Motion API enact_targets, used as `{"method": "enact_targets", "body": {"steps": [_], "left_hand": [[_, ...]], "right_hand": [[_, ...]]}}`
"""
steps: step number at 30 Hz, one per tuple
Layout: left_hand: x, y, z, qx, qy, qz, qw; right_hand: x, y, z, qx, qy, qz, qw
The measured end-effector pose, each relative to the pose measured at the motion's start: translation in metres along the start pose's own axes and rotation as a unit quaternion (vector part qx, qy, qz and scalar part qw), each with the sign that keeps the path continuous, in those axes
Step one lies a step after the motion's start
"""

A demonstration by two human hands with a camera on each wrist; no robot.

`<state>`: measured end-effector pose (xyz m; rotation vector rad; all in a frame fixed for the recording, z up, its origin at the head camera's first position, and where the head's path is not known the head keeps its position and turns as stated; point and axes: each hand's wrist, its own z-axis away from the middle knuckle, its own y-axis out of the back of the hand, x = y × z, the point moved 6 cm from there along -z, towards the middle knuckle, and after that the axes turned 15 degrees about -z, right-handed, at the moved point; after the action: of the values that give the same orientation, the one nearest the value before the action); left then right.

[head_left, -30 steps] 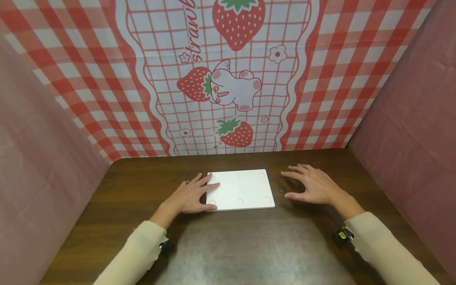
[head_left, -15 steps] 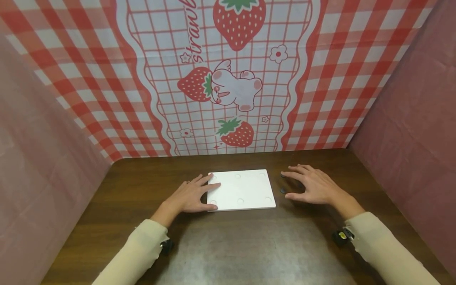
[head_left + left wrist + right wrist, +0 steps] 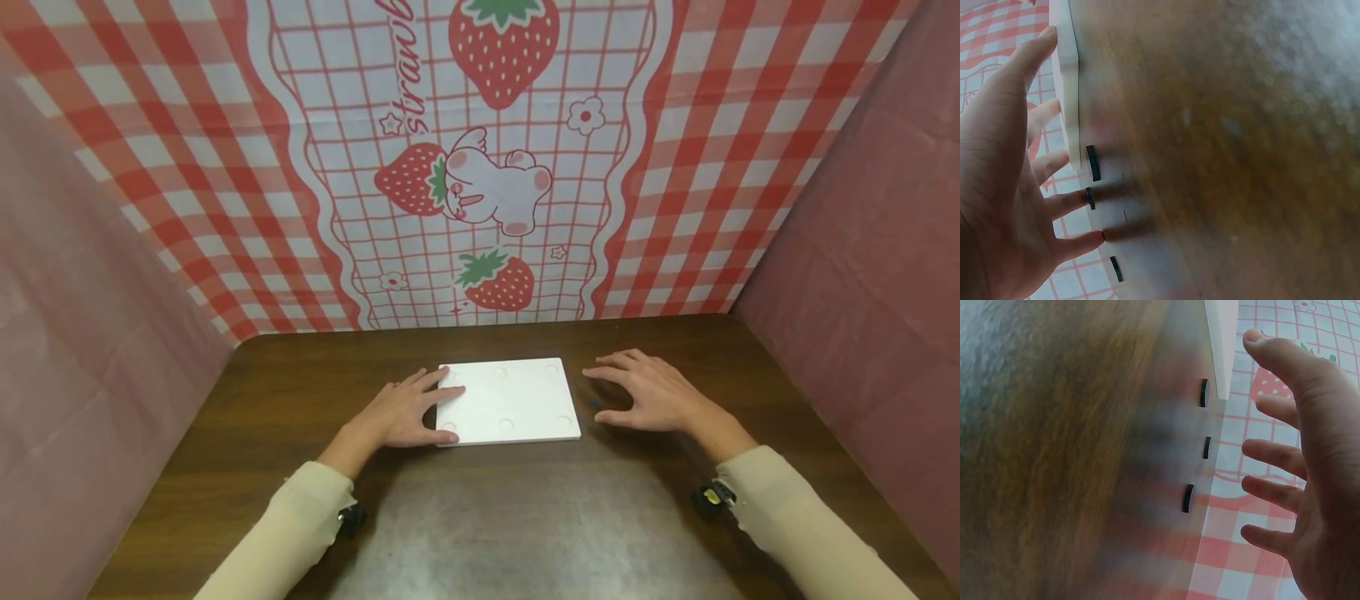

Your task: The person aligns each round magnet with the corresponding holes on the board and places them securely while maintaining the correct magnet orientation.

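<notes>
A white rectangular board (image 3: pixel 517 402) with several shallow round recesses lies on the table. My left hand (image 3: pixel 396 414) rests on its left end, fingers spread, with thumb and two fingertips on the board. Beside the board's right edge my right hand (image 3: pixel 654 393) hovers with parted fingers, holding nothing. A small dark disc (image 3: pixel 595 404) shows between that hand's thumb and index finger. In the right wrist view several thin black discs, one of them the near disc (image 3: pixel 1204 392), lie below the fingers. In the left wrist view, more black discs (image 3: pixel 1092 163) lie near the left fingertips.
The brown wooden table (image 3: pixel 480 517) has a glossy patch in front. Behind it hangs a red-checked strawberry cloth (image 3: pixel 480 192). Pink cloth walls (image 3: pixel 862 275) close off both sides.
My right hand has shifted slightly left toward the board, and its fingers now hide the farther dark disc in the head view. The left hand and the board stay in place.
</notes>
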<state>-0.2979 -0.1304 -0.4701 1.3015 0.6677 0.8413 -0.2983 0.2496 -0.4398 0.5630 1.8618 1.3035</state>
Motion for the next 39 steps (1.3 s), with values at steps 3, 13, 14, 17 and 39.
{"method": "enact_targets", "body": {"steps": [3, 13, 14, 17, 39], "left_hand": [[0.0, 0.0, 0.0, 0.003, 0.0, 0.001, 1.0], [0.0, 0.001, 0.0, -0.002, 0.001, 0.003, 1.0], [0.0, 0.001, 0.0, -0.002, 0.001, 0.003, 1.0], [0.0, 0.001, 0.0, -0.004, 0.002, 0.003, 1.0], [-0.001, 0.001, -0.002, -0.002, 0.0, 0.005, 1.0]], "right_hand": [[-0.002, -0.001, -0.002, -0.001, 0.006, 0.001, 1.0], [-0.006, -0.006, -0.003, -0.019, 0.012, 0.009, 0.9997], [-0.006, -0.007, -0.003, -0.021, 0.014, 0.01, 0.9996], [-0.008, -0.009, -0.004, -0.026, 0.022, 0.016, 0.9993], [-0.012, -0.018, -0.01, -0.058, 0.06, 0.032, 0.996]]}}
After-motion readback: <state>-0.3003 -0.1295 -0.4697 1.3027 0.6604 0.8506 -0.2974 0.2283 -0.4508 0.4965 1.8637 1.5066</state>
